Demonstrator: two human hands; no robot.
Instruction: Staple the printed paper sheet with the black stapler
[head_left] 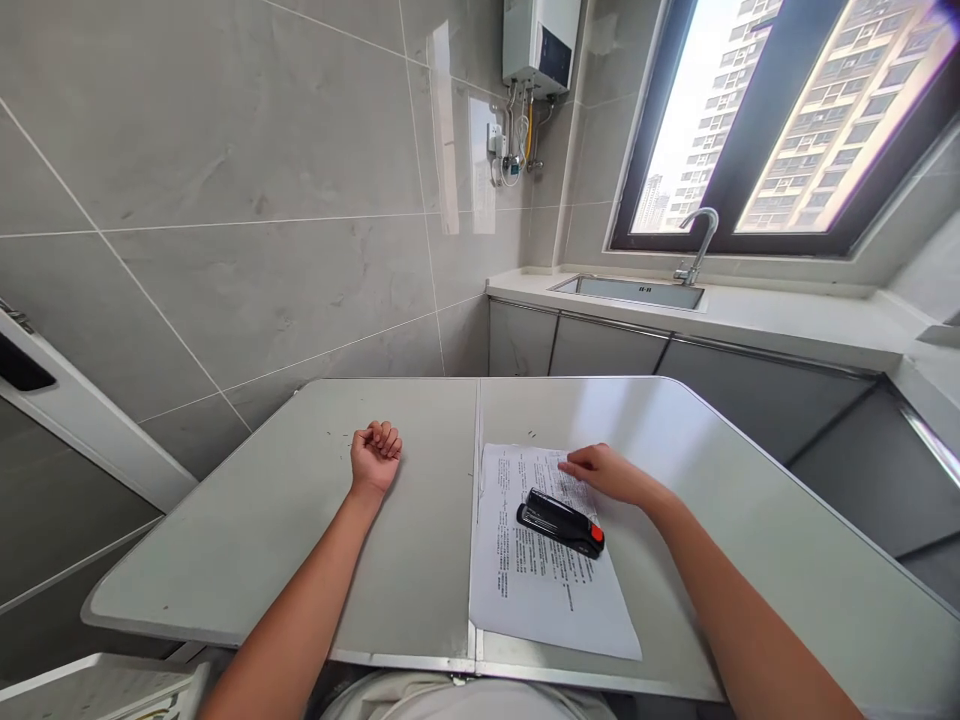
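Observation:
A black stapler (561,523) with a red patch at one end lies on a sheet of printed paper (555,615), which rests on the table just right of the middle seam. My right hand (606,472) reaches in from the right, its fingertips resting on the paper's far right edge, beyond the stapler and apart from it. I see no object in that hand. To the left, my left hand (376,456) rests on the bare tabletop with its fingers curled into a loose fist, and nothing shows inside it.
The light grey folding table (405,580) has a metal-trimmed seam and rounded corners. Tiny dark bits (532,434) lie beyond the paper. Past the table stand a counter (787,315) with a sink (637,291) and a faucet (701,245). A tiled wall (300,290) runs along the left.

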